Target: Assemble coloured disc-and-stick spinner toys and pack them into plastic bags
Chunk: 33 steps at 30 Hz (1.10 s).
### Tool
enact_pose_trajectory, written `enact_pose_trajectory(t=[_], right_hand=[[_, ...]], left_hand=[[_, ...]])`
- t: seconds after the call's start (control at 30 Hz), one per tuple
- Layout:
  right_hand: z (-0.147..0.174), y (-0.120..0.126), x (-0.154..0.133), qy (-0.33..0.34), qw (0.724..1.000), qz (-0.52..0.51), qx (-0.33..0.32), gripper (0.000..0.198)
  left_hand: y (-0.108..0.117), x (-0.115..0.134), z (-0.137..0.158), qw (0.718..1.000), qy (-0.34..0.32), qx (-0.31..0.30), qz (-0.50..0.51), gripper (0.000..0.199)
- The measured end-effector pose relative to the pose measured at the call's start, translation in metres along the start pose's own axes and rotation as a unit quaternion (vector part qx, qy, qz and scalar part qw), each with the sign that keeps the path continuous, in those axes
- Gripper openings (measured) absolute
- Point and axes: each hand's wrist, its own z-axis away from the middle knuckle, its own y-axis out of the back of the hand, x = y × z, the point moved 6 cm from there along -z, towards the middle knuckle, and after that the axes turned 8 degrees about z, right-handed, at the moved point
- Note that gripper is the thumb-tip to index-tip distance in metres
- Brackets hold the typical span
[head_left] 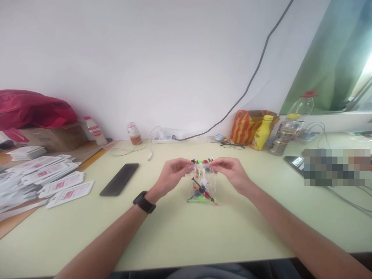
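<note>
Between my hands hangs a clear plastic bag, held by the two corners of its top edge. Small coloured plastic pieces show through it: a dark stick with a round black part, a green strip, and red, blue and white bits. My left hand pinches the left corner between thumb and fingers; a dark watch is on that wrist. My right hand pinches the right corner. More coloured pieces show just behind the bag's top edge; whether they lie on the table I cannot tell.
A black phone lies left of my hands on the pale table. White tags pile up at far left. Along the wall stand a power strip, glasses, a striped bag, a yellow bottle and clear bottles.
</note>
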Motion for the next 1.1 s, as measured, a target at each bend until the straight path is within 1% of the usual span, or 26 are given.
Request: enact_pose_trajectory(t=[0.13,0.23,0.33,0.4,0.5,0.57,0.67,0.83,0.93,1.0,1.1], right_hand=[[0.002,-0.002,-0.005,0.021,0.999,0.015,-0.020,0.021],[0.002,-0.004,-0.006,0.036,0.998,0.031,-0.028,0.020],[0.001,-0.004,-0.002,0.033,0.999,0.036,-0.014,0.028],[0.000,-0.004,0.001,0.034,0.998,0.048,-0.004,0.030],[0.000,-0.003,0.003,0.032,0.997,0.073,0.008,0.023],[0.001,-0.002,0.004,0.015,0.997,0.069,0.014,0.023],[0.003,-0.002,0.001,0.011,0.997,0.075,0.007,0.021],[0.005,-0.003,-0.010,0.058,0.991,0.121,-0.021,0.020],[0.003,-0.002,-0.008,0.068,0.990,0.125,-0.012,0.023],[0.003,-0.002,-0.005,0.070,0.989,0.127,-0.005,0.028],[0.004,-0.004,-0.004,0.081,0.984,0.158,-0.005,0.023]], left_hand=[[0.003,0.000,0.001,1.000,-0.002,0.017,-0.014,0.019],[0.002,0.000,0.002,1.000,0.006,0.019,-0.004,0.020],[0.001,0.001,0.002,1.000,0.001,0.017,0.012,0.032],[0.001,0.001,0.001,1.000,-0.004,0.014,-0.011,0.037],[0.002,0.002,-0.001,0.996,-0.025,0.004,-0.082,0.025],[0.003,0.002,-0.001,0.995,-0.036,0.001,-0.097,0.024],[0.004,-0.001,0.000,0.998,-0.028,-0.001,-0.061,0.025],[0.006,-0.007,0.002,0.999,0.009,0.004,-0.032,0.025],[0.005,-0.007,0.002,1.000,0.002,0.001,-0.016,0.030],[0.004,-0.006,0.001,1.000,-0.004,-0.001,-0.029,0.035],[0.002,-0.003,0.000,0.995,-0.018,-0.009,-0.095,0.030]])
